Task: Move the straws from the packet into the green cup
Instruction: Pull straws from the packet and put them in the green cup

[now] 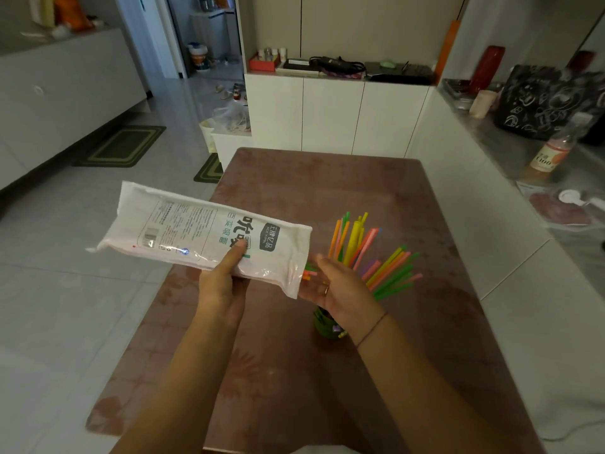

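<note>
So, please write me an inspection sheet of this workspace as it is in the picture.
Surface: brown table, patterned top, mostly bare.
Job's things: white packet held above the table, its open end showing straw tips; green cup on the table, mostly hidden by the right wrist; coloured straws fanning out of it.
Clutter: nothing seen on the table.
Hands: left hand grips the packet; right hand open at the packet's mouth.
Cables: black cable coiled on the far cabinet.
Surroundings: white cabinets, bottle on the right counter, green mats on the tiled floor.
</note>
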Motion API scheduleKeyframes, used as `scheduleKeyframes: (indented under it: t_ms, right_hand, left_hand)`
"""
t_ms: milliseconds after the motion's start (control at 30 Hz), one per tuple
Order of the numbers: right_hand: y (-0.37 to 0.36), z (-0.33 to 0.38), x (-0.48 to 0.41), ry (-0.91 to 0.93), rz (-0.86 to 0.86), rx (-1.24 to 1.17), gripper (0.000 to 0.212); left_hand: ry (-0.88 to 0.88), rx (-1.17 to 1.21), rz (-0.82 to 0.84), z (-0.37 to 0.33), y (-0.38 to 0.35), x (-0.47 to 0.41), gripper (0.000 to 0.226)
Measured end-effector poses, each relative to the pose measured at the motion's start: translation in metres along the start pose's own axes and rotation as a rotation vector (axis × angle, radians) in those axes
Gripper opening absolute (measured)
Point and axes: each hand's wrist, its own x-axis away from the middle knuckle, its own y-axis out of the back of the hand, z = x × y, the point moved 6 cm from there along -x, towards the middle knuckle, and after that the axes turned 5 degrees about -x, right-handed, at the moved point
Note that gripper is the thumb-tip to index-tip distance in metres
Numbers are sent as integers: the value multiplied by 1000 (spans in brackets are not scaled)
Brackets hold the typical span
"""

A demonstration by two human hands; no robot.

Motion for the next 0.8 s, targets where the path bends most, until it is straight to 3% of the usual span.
scheduleKeyframes:
  t_ms: [100,267,500,600,667,800]
  right_hand:
    - [3,-4,0,-35,5,52,28]
    - [10,2,1,69,-12,173,11]
    - [27,40,0,369,-102,339,15]
    - [36,56,0,442,-111,318,3]
    - [38,59,-1,447,-109,269,7]
    - [30,44,-2,316,-18,90,15]
  left_hand:
    - [-39,-56,-14,-6,-3,7,49]
    - [-39,-49,-14,-7,-6,10,53]
    - [183,226,-83,16,15,2,39]
    - [250,302,-153,26,26,3,40]
    - [275,307,-176,30,29,4,41]
    - [301,326,-213,36,27,5,44]
